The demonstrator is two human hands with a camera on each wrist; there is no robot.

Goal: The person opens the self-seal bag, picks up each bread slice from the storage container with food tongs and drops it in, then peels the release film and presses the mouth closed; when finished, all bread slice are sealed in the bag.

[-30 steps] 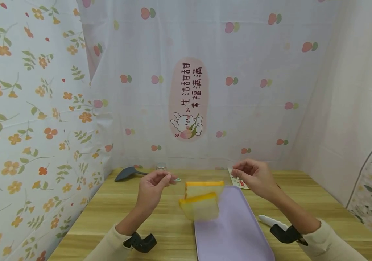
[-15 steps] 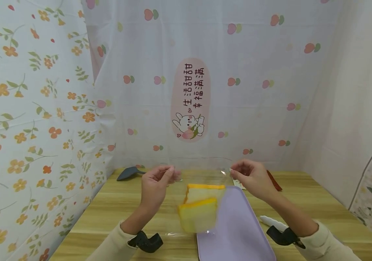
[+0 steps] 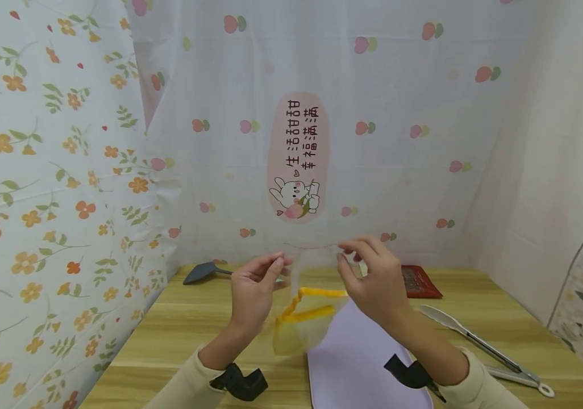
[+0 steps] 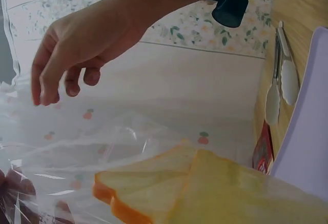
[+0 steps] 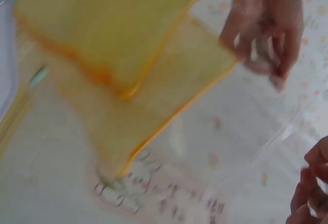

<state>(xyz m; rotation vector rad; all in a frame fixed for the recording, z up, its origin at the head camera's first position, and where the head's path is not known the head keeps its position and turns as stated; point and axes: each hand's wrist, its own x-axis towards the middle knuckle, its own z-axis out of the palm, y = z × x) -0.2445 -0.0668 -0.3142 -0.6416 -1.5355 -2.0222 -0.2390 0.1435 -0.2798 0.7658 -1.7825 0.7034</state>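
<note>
A clear plastic bag (image 3: 317,274) hangs in front of me, holding two overlapping bread slices (image 3: 302,332) with orange crusts. My left hand (image 3: 257,287) pinches the bag's upper left edge between thumb and fingertips; behind the film, it shows dimly in the left wrist view. At the bag's upper right edge is my right hand (image 3: 373,278), its thumb and fingers apart. In the left wrist view, the right hand (image 4: 92,44) has its fingers hanging loosely beside the film; whether they touch it I cannot tell. Blur softens the slices (image 5: 118,34) in the right wrist view.
A lilac tray (image 3: 368,363) lies on the wooden table (image 3: 169,352) beneath the bag. To its right are metal tongs (image 3: 491,352) with pale tips and a dark red packet (image 3: 421,282). A grey spatula (image 3: 200,272) lies at the back left.
My right hand has let go of the bag's right corner, its fingers spreading, and shifted left. The bag has narrowed and turned with its slices. More of the tongs and red packet shows.
</note>
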